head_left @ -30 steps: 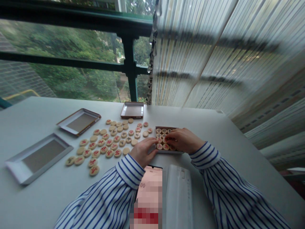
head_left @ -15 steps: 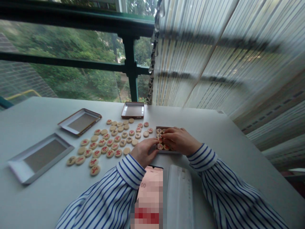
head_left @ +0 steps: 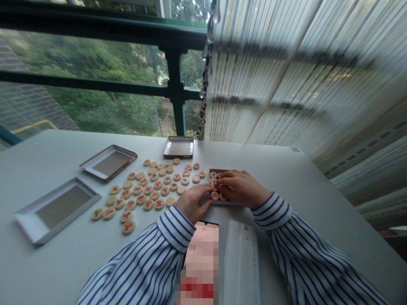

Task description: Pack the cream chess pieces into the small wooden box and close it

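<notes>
Seat xiangqi pcs [head_left: 214, 196] flat, faces up, in open box [head_left: 229, 203], R of loose pcs [head_left: 148, 190] on bench [head_left: 280, 169]. Steady box's L side w/ L hand [head_left: 194, 202]; press gently w/ bent fingers [head_left: 226, 181] of R hand [head_left: 244, 186]. Can't tell if gripping, either hand. Note red/black Chinese chars; "00" on phone [head_left: 203, 241].

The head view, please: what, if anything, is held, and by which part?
I cannot tell: the right hand covers pieces in the box; the left hand is at its left edge.
</notes>
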`<action>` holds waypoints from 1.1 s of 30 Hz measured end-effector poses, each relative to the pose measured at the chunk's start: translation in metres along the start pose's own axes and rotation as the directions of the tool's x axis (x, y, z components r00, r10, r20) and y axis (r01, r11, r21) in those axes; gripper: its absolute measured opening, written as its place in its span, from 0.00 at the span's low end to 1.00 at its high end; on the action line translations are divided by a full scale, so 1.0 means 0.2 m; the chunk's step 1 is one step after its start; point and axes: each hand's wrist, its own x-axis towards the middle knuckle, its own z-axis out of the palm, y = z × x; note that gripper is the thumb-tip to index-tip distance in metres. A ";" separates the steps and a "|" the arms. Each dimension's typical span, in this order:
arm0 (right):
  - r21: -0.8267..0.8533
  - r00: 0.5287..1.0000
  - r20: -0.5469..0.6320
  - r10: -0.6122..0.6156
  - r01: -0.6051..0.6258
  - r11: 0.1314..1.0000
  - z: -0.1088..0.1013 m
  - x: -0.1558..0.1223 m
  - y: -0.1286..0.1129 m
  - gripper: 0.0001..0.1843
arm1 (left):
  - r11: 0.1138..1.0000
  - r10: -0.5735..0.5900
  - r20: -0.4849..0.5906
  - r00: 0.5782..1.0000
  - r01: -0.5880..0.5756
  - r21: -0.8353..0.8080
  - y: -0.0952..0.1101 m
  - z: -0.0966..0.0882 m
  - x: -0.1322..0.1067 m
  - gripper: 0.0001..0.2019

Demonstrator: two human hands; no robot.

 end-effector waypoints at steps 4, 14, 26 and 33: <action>-0.016 0.998 -0.057 0.034 -0.035 0.999 -0.01 0.00 0.00 0.14 | 1.000 0.007 -0.020 1.000 -0.007 0.011 0.01 -0.02 0.01 0.14; 0.004 0.979 -0.201 0.031 -0.031 1.000 -0.06 -0.02 -0.02 0.13 | 0.980 -0.190 -0.155 0.970 0.196 0.022 0.01 -0.17 0.05 0.13; 0.066 0.954 -0.298 0.041 -0.023 0.998 -0.13 -0.02 -0.04 0.11 | 0.935 -0.353 -0.160 0.922 0.354 -0.021 -0.05 -0.59 0.22 0.18; 0.099 0.931 -0.359 0.073 -0.040 0.994 -0.16 0.03 -0.04 0.12 | 0.950 -0.300 -0.075 0.951 0.305 0.067 -0.06 -0.64 0.30 0.17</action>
